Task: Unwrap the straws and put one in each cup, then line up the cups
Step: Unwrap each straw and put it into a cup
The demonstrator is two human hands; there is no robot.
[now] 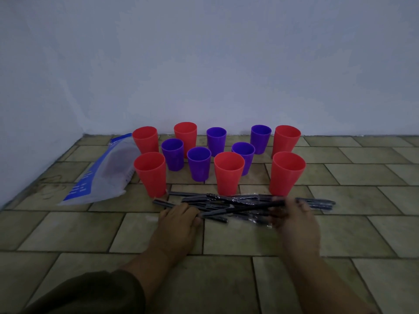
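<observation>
My left hand point(179, 219) and blurred right hand point(293, 217) apparently pinch one wrapped straw point(242, 208) by its ends, over the pile point(226, 199) before the cups point(227, 175). Light, stiff, slick: hold near ends.

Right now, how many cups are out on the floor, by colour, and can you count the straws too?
Red cups: 6
Purple cups: 5
Total cups: 11
Wrapped straws: an overlapping pile, too tangled to count.
</observation>
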